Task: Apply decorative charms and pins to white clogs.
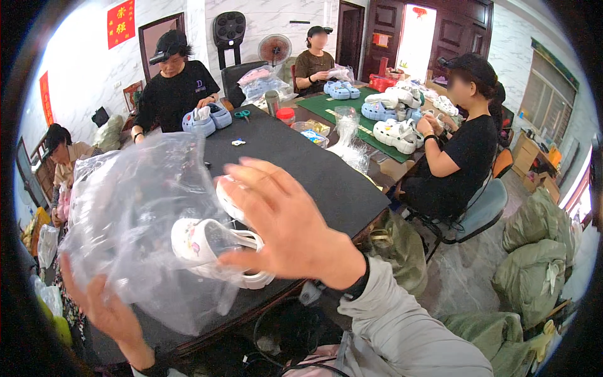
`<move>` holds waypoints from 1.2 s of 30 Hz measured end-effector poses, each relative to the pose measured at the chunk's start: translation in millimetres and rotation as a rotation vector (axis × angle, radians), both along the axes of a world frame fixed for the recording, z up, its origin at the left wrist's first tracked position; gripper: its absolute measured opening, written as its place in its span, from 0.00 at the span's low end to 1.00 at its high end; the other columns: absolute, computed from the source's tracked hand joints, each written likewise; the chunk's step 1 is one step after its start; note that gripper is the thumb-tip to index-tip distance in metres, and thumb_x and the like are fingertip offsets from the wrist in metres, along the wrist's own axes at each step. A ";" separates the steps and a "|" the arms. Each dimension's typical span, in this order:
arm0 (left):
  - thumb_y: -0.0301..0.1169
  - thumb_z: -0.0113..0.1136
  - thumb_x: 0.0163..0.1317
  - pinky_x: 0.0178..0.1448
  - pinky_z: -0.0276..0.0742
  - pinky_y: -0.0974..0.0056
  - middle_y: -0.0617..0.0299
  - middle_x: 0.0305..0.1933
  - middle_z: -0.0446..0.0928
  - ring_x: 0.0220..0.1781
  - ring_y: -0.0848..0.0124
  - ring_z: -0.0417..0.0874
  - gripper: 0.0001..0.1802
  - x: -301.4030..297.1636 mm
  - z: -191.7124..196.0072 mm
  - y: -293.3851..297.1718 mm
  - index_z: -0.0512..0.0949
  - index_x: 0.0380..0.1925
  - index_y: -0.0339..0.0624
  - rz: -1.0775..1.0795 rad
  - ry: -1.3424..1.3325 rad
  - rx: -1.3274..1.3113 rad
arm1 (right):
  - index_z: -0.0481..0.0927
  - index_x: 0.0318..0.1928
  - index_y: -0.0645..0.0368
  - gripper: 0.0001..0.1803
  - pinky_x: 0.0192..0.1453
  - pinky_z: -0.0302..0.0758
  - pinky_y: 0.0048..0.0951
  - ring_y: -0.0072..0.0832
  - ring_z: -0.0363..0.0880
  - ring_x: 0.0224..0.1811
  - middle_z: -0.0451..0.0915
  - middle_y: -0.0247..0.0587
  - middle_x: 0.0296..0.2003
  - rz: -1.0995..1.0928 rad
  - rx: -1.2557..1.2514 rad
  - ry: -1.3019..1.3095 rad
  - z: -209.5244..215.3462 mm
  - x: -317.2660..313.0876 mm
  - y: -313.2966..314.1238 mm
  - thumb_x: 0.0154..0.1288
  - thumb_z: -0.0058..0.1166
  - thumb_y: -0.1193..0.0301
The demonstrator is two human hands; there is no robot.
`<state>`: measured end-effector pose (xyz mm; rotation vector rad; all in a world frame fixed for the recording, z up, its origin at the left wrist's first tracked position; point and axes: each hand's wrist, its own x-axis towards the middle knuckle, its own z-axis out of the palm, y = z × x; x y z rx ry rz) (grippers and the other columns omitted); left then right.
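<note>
- A white clog (210, 245) with small coloured charms on its toe lay inside a clear plastic bag (135, 220), toe toward nine o'clock, at the near edge of the black table (314, 176). It looked as if it was being kept inside the bag so the film could be drawn around it.
- A second white clog (227, 200) sat just beyond it, toward twelve o'clock, mostly hidden behind the right hand.
- The right hand (286, 220) lay over the clogs with its fingers spread wide and stretched toward nine and ten o'clock, the palm facing down. The thumb reached under toward the first clog's heel strap. It seemed to steady the pair rather than pinch; whether the fingertips pressed on the shoes could not be told.
- Its forearm, in a grey sleeve with a black wristband, came in from five o'clock.
- The left hand (110, 314) rose from seven o'clock beneath the bag, fingers partly open against the film, apparently holding the bag up and open. A firm grasp could not be confirmed.
- Farther out, three other people sat round the table with blue clogs (207, 118) and white clogs (396, 133).
- Stuffed green sacks (534, 264) lay on the floor at three o'clock.
</note>
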<state>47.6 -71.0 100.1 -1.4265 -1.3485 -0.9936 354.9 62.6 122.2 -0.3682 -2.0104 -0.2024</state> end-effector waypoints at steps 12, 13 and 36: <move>0.39 0.50 0.63 0.64 0.69 0.57 0.57 0.61 0.69 0.61 0.62 0.72 0.31 101.5 -41.2 31.6 0.61 0.66 0.41 -1.384 -1.555 -0.194 | 0.44 0.73 0.61 0.62 0.66 0.58 0.58 0.53 0.67 0.61 0.67 0.61 0.60 0.430 -0.622 -0.044 -65.7 -56.0 -29.6 0.43 0.70 0.59; 0.44 0.52 0.62 0.63 0.70 0.58 0.58 0.60 0.70 0.61 0.63 0.72 0.34 105.0 -46.8 35.4 0.61 0.66 0.42 -1.364 -1.628 -0.188 | 0.44 0.73 0.61 0.62 0.66 0.58 0.58 0.53 0.67 0.61 0.67 0.61 0.60 0.413 -0.614 -0.043 -70.7 -56.0 -31.9 0.43 0.70 0.59; 0.34 0.45 0.67 0.68 0.66 0.53 0.50 0.60 0.71 0.62 0.60 0.72 0.28 91.4 -104.9 71.6 0.57 0.66 0.37 -1.676 -1.873 -0.829 | 0.72 0.44 0.65 0.23 0.51 0.68 0.47 0.47 0.72 0.47 0.72 0.48 0.41 0.424 0.018 0.136 -40.3 -36.7 -29.5 0.46 0.59 0.68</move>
